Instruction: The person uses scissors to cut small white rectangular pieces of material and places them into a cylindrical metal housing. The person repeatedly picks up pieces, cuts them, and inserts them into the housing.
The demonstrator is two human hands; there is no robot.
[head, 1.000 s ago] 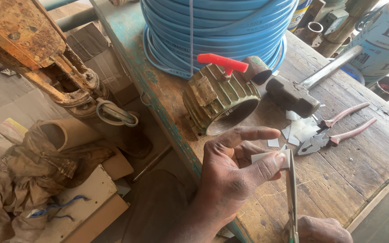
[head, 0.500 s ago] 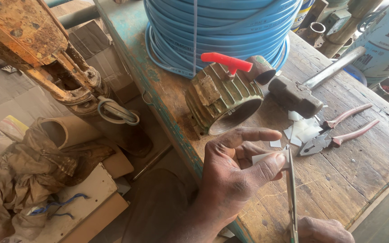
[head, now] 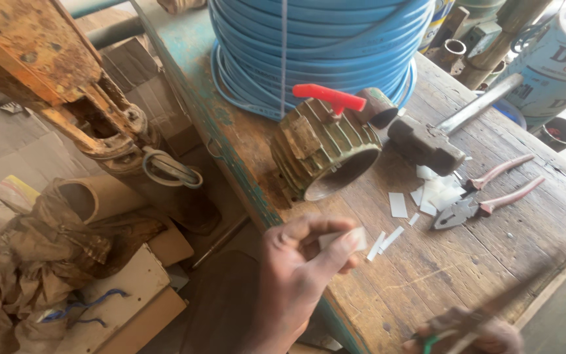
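Left hand (head: 296, 275) grip pinches white strip (head: 348, 237), long axis pointing right.

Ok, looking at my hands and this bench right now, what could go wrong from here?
1. The left hand pinches a small white strip in bare fingertips while the right hand holds a thin, blurred blade-like tool close by; a slip could cut a finger.
2. The ribbed metal housing lies on its side near the bench edge and might roll off.
3. Loose white scraps around the pliers could scatter or get lost.
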